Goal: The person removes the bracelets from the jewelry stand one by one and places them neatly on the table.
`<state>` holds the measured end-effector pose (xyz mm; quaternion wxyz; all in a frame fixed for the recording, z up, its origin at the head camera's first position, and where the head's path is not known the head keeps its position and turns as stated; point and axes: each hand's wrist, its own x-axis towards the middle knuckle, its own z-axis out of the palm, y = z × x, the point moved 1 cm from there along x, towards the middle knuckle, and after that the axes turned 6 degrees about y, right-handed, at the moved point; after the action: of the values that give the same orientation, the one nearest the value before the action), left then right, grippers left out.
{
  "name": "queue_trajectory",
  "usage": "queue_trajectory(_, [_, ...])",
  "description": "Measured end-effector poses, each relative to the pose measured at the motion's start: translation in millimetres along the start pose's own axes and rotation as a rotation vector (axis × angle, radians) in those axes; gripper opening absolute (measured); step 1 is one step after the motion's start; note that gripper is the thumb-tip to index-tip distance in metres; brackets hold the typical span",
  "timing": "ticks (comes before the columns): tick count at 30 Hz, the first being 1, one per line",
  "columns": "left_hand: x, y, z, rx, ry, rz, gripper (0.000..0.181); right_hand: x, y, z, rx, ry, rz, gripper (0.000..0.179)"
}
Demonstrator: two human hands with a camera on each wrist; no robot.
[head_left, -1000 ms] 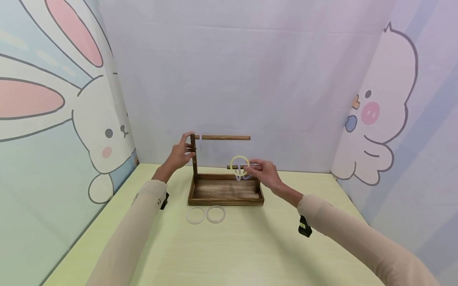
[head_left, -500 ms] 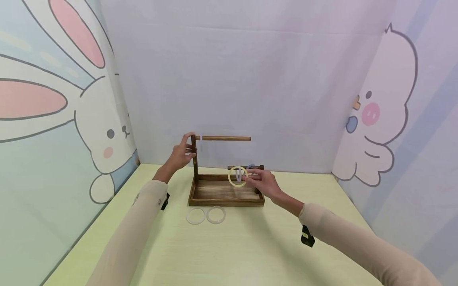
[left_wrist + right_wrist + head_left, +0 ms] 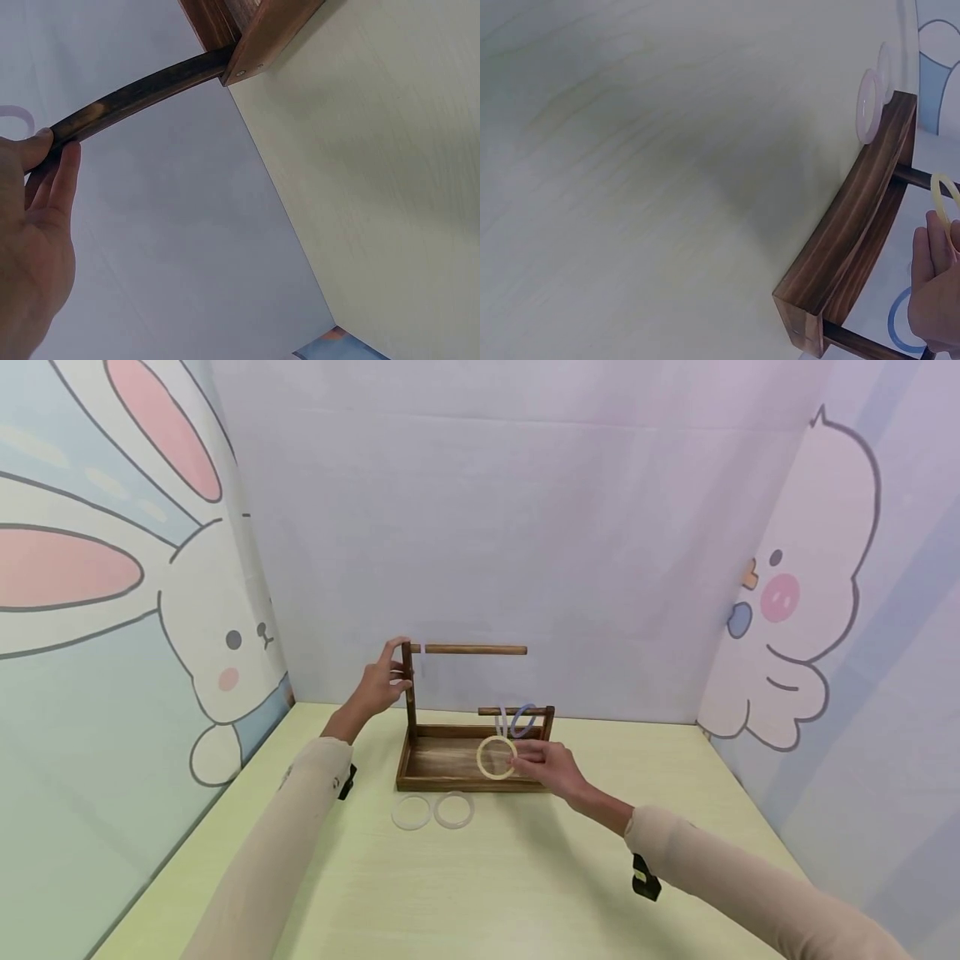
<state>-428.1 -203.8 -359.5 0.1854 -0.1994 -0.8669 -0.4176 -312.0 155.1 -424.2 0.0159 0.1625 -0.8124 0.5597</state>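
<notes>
My left hand (image 3: 380, 683) grips the tall post (image 3: 411, 714) of a dark wooden rack near its top, thumb on one side and fingers on the other; the left wrist view shows the post (image 3: 142, 91) running down to the tray. My right hand (image 3: 553, 767) pinches a pale yellow ring (image 3: 479, 758) by its right side. The ring is upright, overlapping the tray (image 3: 450, 783) in the head view. Behind it, a blue ring (image 3: 515, 722) and a whitish ring (image 3: 504, 717) hang on the short lower bar (image 3: 487, 711). Another whitish ring (image 3: 423, 662) hangs on the long upper bar (image 3: 480, 649).
Two whitish rings, a left one (image 3: 393, 814) and a right one (image 3: 472, 810), lie side by side on the pale table (image 3: 465, 893) before the tray. A plain curtain (image 3: 525, 527) stands close behind the rack, with cartoon-printed panels at both sides.
My right hand has drawn the yellow ring down and toward me, from in front of the lower bar to over the tray, uncovering the blue ring. My left hand has stayed on the post.
</notes>
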Motion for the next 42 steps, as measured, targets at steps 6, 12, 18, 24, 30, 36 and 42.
queue_trajectory(6, [-0.7, -0.6, -0.4, 0.004, 0.002, 0.0, 0.081, -5.4, 13, 9, -0.024, 0.003, 0.029, 0.031])
queue_trajectory(12, [-0.4, -0.8, -0.2, 0.001, 0.003, -0.003, 0.082, -11.4, 24, 15, 0.035, -0.022, 0.046, 0.035])
queue_trajectory(18, [1.7, 3.8, -0.7, 0.01, 0.008, -0.002, 0.082, -15.6, 34, 18, 0.087, -0.047, 0.061, 0.04])
queue_trajectory(24, [2.5, 5.7, -1.2, 0.003, 0.003, 0.008, 0.082, -19.3, 38, 20, 0.096, -0.069, 0.054, 0.037])
queue_trajectory(30, [2.6, 4.0, -1.0, 0.009, 0.004, 0.006, 0.083, -23.3, 42, 23, 0.074, -0.08, 0.072, 0.034])
queue_trajectory(36, [1.8, 1.4, -0.3, 0.008, -0.001, -0.01, 0.082, -27.5, 45, 27, 0.048, -0.079, 0.081, 0.033])
queue_trajectory(42, [0.8, -1.0, -0.2, 0.01, 0.0, -0.009, 0.082, -27.1, 47, 30, 0.087, -0.081, 0.09, 0.035])
